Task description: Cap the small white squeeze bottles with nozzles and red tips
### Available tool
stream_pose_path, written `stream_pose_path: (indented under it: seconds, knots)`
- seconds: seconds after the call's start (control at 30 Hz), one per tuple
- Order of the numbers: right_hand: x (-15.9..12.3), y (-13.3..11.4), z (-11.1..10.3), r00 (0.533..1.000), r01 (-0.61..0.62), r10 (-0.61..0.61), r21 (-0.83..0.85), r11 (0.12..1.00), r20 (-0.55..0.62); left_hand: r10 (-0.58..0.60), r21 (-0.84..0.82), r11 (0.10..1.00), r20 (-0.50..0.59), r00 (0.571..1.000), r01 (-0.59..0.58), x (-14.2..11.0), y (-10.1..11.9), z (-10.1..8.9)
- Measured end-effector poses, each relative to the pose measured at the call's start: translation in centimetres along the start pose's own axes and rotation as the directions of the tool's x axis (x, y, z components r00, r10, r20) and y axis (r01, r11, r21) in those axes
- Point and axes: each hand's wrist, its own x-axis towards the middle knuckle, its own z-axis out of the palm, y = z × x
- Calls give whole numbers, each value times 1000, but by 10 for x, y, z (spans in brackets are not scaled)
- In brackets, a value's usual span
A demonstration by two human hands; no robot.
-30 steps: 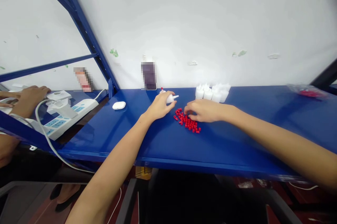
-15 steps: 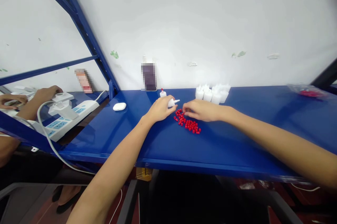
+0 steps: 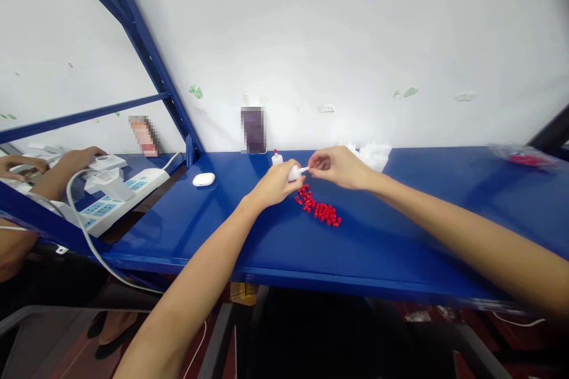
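My left hand [image 3: 280,182] is closed around a small white dropper bottle [image 3: 294,174], its pointed nozzle tilted toward the right. At the nozzle's tip, my right hand [image 3: 340,166] pinches with thumb and forefinger; whatever is between those fingertips is hidden. Below both hands, several small red caps [image 3: 324,213] lie loose on the blue table [image 3: 284,254]. Just behind my left hand stands another white bottle [image 3: 276,158] wearing a red cap. A cluster of white bottles [image 3: 376,156] stands beyond my right hand, partly covered by it.
A phone [image 3: 253,130] leans against the wall, with a white earbud case [image 3: 203,179] nearer on the left. At the right back is a clear plastic bag [image 3: 527,158] with red contents. Past the blue frame, a power strip [image 3: 120,201] lies near another person's hands [image 3: 75,165].
My right hand has risen from the red caps to the nozzle tip, its fingers now pinched there. My left hand keeps hold of the bottle in nearly the same place.
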Motion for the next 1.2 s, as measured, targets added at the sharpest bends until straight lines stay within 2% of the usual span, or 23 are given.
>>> stream_pose_path:
  seconds: [0.17, 0.3, 0.4, 0.5, 0.6, 0.7, 0.8, 0.9, 0.97, 1.07, 1.2]
  knots:
    - [0, 1, -4, 999, -33, 33, 138, 990, 3, -9, -30, 1000, -14, 1000, 9, -1, 0, 1]
    - [1, -2, -8, 996, -45, 28, 208, 977, 81, -34, -60, 998, -36, 999, 32, -1, 1, 3]
    - [1, -4, -9, 987, 39, -52, 84, 996, 154, -62, -96, 994, -14, 998, 60, 0, 2, 4]
    - [3, -5, -8, 978, 172, -162, -73, 982, 132, -73, -103, 992, -51, 996, 68, 5, 4, 4]
    - [9, -7, -4, 976, 213, -206, -97, 972, 74, -82, -97, 993, -123, 989, 71, 11, 5, 2]
    - [18, -8, 1, 975, 219, -213, -91, 971, 66, -74, -102, 993, -145, 987, 59, 16, -1, -2]
    - [31, -5, 7, 985, 171, -172, -96, 981, -5, -87, -91, 993, -170, 982, 72, 15, -16, -12]
    - [48, 6, 14, 993, 38, -67, -261, 964, -100, -185, -33, 983, -192, 964, 183, 8, -36, -24]
    - [59, 17, 20, 998, -63, 47, -431, 900, -46, -257, 15, 964, -193, 947, 265, 2, -47, -30]
    - [72, 28, 29, 982, -102, 171, -550, 829, 76, -279, 47, 953, -238, 930, 298, -3, -55, -32]
    - [74, 27, 29, 984, -81, 153, -527, 846, 94, -233, 100, 962, -183, 955, 254, -4, -54, -30]
